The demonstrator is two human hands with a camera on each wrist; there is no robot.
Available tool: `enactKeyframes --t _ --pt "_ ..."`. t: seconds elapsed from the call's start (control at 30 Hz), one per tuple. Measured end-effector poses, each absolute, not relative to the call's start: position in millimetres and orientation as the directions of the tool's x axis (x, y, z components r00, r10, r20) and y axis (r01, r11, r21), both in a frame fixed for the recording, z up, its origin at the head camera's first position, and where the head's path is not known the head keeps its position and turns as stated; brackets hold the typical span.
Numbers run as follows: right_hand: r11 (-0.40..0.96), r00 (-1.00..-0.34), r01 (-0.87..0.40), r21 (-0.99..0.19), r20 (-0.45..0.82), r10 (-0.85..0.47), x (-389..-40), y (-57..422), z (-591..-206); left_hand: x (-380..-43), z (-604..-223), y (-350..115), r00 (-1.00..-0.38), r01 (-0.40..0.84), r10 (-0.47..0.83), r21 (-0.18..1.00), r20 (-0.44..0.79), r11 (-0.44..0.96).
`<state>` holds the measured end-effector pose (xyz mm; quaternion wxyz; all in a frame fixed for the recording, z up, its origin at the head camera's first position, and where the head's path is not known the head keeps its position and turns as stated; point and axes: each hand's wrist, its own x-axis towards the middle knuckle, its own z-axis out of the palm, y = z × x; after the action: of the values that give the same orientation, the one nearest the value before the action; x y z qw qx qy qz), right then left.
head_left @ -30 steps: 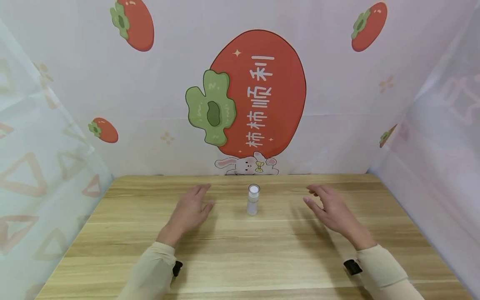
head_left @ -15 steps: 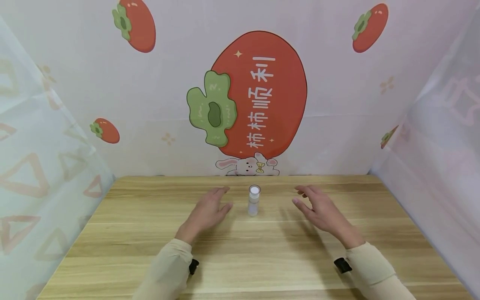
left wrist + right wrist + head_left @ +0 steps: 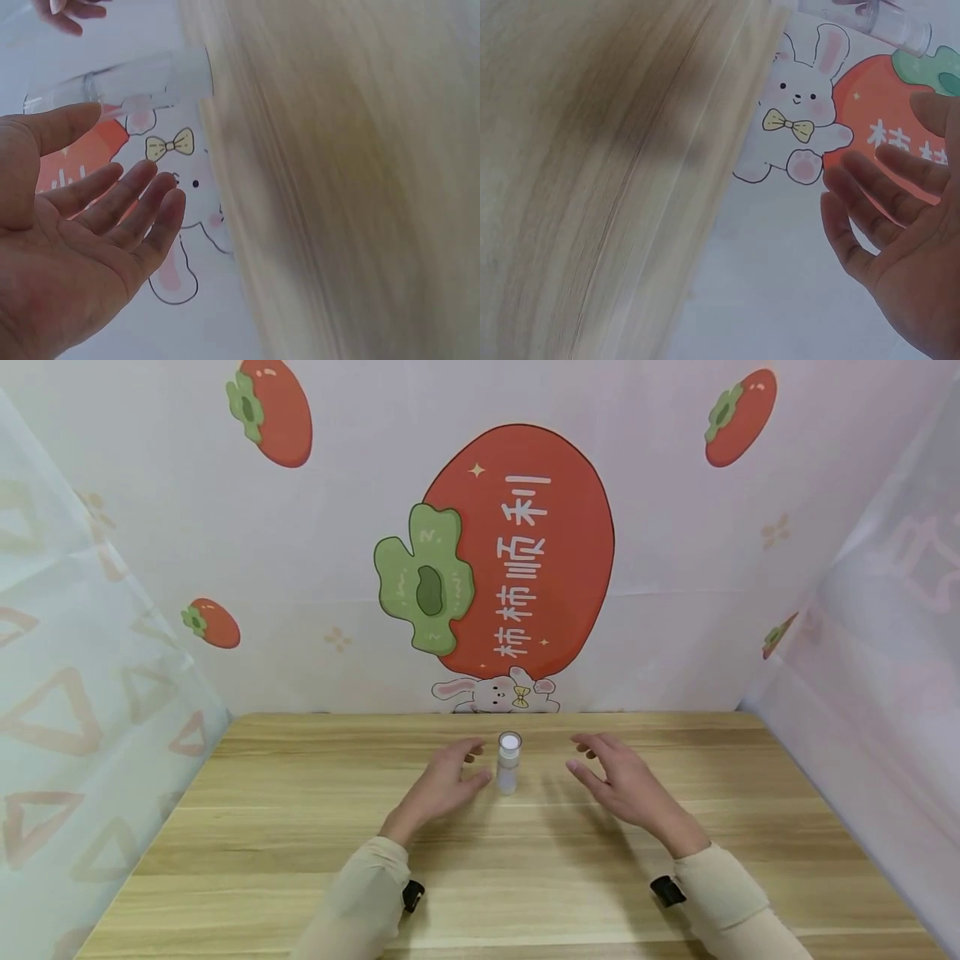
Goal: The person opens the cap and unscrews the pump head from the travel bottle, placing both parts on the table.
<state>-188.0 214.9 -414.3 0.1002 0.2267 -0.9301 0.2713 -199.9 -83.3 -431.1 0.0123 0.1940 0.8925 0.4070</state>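
Observation:
A small clear bottle (image 3: pixel 508 770) with a see-through cap and a whitish inside stands upright on the wooden table. My left hand (image 3: pixel 448 783) is just left of it, thumb and fingers apart and relaxed, grasping nothing. In the left wrist view the clear bottle (image 3: pixel 139 81) lies beyond the thumb of that hand (image 3: pixel 82 232); whether they touch I cannot tell. To the bottle's right, with a wider gap, my right hand (image 3: pixel 622 785) hovers with loosely bent fingers and holds nothing. The right wrist view catches part of the bottle (image 3: pixel 900 28) at the top edge.
The wooden table (image 3: pixel 525 877) ends at a white backdrop (image 3: pixel 322 552) printed with persimmons and a rabbit. Pale printed sheets (image 3: pixel 97 635) close off the left side, and another sheet (image 3: pixel 870 677) the right. A dark device (image 3: pixel 412 895) sits at the left wrist.
My left hand has moved right, up close to the bottle. My right hand has come left toward it. The bottle has stayed in place.

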Motion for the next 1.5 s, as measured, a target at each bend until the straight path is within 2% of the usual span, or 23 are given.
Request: enactKeyframes --t 0.6,1.0,1.5 --pt "0.733 -0.877 -0.48 -0.482 0.284 -0.387 -188.5 200.5 -410.8 -203.0 -438.4 -63.0 -0.917 0.292 0.386 0.822 0.096 0.489" --pt "0.725 -0.873 -0.487 -0.487 0.284 -0.396 -187.9 195.5 -409.5 -202.0 -437.8 -50.3 -0.959 0.174 0.279 0.862 0.04 0.476" --pt "0.712 -0.865 -0.502 -0.491 0.293 -0.408 -187.4 189.3 -408.9 -202.3 -441.3 -43.9 -0.967 0.159 0.25 0.877 0.046 0.454"
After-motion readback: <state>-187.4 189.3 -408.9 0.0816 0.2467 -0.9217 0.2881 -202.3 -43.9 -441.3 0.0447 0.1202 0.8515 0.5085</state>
